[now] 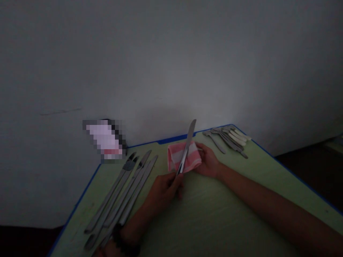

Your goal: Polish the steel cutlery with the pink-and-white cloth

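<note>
My left hand (168, 185) is closed around the handle of a table knife (185, 151), whose blade points up and away from me. Behind the knife, a pink-and-white checked cloth (173, 157) drapes over my right hand (209, 160), which holds it from the right side with the fingers partly hidden under it. The knife lies across the front of the cloth; whether they press together I cannot tell. To the left of my left hand, several long metal knives (136, 189) lie side by side on the table.
The light green table (209, 221) has a blue edge and stands against a grey wall (171, 64). A pile of spoons and other cutlery (227, 139), some with white handles, lies at the back right. A blurred-out phone-like object (105, 139) leans at the back left corner.
</note>
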{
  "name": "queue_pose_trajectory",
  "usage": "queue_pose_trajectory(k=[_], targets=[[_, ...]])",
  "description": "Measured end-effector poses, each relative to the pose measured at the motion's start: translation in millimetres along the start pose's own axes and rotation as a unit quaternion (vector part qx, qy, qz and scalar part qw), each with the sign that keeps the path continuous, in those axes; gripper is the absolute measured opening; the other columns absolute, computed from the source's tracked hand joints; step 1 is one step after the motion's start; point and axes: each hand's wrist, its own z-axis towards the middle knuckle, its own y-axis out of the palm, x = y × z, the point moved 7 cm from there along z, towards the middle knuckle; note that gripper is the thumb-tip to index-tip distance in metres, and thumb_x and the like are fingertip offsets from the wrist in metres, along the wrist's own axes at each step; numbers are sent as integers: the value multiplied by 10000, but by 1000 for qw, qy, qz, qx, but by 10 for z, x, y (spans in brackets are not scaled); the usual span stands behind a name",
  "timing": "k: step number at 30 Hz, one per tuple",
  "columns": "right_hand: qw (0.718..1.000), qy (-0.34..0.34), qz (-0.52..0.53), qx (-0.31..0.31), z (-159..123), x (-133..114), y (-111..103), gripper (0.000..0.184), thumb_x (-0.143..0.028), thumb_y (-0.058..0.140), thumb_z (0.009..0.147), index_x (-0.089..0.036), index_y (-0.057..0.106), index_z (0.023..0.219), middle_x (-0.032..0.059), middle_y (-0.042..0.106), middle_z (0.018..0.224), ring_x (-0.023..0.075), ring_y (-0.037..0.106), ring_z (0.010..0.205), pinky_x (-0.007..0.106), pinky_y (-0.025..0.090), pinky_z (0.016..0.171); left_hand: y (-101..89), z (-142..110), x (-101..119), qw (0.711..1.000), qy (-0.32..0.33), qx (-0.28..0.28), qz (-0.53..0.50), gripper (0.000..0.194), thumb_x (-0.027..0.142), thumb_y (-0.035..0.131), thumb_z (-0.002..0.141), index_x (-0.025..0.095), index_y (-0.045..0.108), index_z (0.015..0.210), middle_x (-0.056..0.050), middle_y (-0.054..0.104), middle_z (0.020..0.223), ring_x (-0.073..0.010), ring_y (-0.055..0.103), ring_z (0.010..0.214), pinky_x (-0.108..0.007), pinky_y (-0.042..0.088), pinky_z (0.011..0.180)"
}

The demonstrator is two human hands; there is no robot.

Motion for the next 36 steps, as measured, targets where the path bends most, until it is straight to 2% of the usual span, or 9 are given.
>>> queue_pose_trajectory(k=[3, 9, 13, 17, 21, 28, 33, 36], targets=[[1000, 15, -3, -24, -4, 23, 13, 443, -506, 359, 855, -131, 593, 885, 105, 673, 831, 235, 608, 901, 421, 438, 878, -36, 0, 16, 1000, -1, 27, 7, 422, 475, 387, 890, 171, 595, 683, 21, 598, 482, -134, 555, 494, -225, 405, 551], [993, 64, -81, -65, 9, 183, 33, 280, -371, 472, 824, -135, 606, 892, 80, 666, 850, 192, 606, 866, 356, 435, 863, -38, -12, 3, 999, -34, 31, 0, 486, 524, 379, 871, 164, 608, 637, 11, 591, 442, -138, 564, 470, -227, 408, 531], [984, 52, -140, -99, -41, 180, 107, 236, -322, 543, 793, -114, 626, 867, 78, 663, 827, 163, 601, 771, 313, 431, 829, -37, -22, -46, 998, -51, 33, -3, 522, 551, 367, 867, 163, 584, 593, 25, 531, 384, -124, 516, 395, -220, 385, 482], [983, 32, -145, -111, -69, 143, 137, 195, -279, 589, 763, -114, 634, 857, 62, 659, 787, 148, 591, 703, 300, 445, 754, -31, -22, -32, 998, -40, 36, 14, 527, 548, 366, 870, 164, 571, 572, 21, 533, 400, -123, 525, 411, -215, 380, 479], [982, 18, -164, -89, -48, 145, 85, 215, -240, 658, 738, -141, 633, 927, 36, 657, 823, 125, 588, 750, 272, 432, 758, -9, -20, 3, 998, -24, 28, 57, 493, 511, 389, 870, 172, 536, 543, 26, 516, 394, -122, 517, 418, -215, 368, 487], [984, -1, -177, -30, 3, 151, 21, 218, -218, 729, 660, -132, 650, 843, 13, 647, 775, 111, 579, 703, 247, 427, 709, 40, -8, 34, 993, 24, -2, 116, 429, 485, 404, 867, 184, 492, 574, 22, 556, 459, -118, 514, 455, -213, 342, 492], [990, -10, -142, 0, 2, 149, -1, 222, -231, 723, 669, -139, 647, 857, 23, 655, 799, 123, 587, 729, 267, 439, 723, 48, -20, 72, 980, 77, 11, 185, 382, 380, 419, 860, 184, 453, 535, 34, 449, 446, -96, 417, 420, -219, 255, 450], [992, -37, -118, 22, 14, 110, -34, 207, -244, 716, 685, -136, 645, 847, 22, 654, 796, 113, 579, 710, 254, 435, 696, 96, -51, 76, 973, 108, -21, 204, 361, 314, 423, 840, 176, 425, 506, 37, 391, 470, -83, 375, 429, -216, 233, 450]])
